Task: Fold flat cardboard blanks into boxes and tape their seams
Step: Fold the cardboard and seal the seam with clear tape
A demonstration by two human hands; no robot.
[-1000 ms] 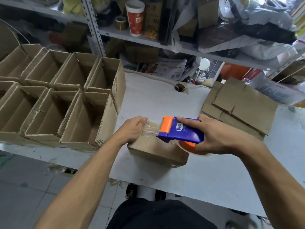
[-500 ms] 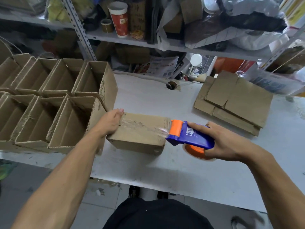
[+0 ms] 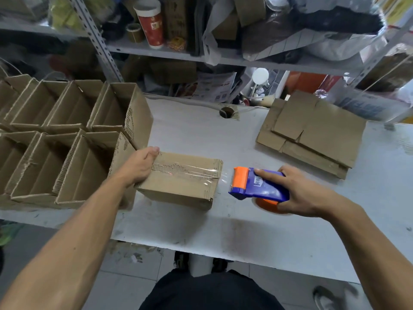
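Note:
A small closed cardboard box [image 3: 178, 186] lies on the white table [image 3: 245, 231], with a strip of clear tape running along its top seam and over its right edge. My left hand [image 3: 139, 167] grips the box's left end, thumb on top. Just right of the box, my right hand [image 3: 301, 193] holds a blue and orange tape dispenser [image 3: 257, 186]. The dispenser is off the box, and a short tail of clear tape hangs between them.
Several open folded boxes [image 3: 67, 135] stand packed together on the table's left side. A stack of flat cardboard blanks [image 3: 312, 133] lies at the back right. A cable hole [image 3: 226, 112] sits at the table's rear. Cluttered metal shelves [image 3: 178, 52] rise behind.
My right hand drew the dispenser rightward across the box top and off its right edge, leaving tape along the seam. My left hand slid the box to the left, towards the open boxes.

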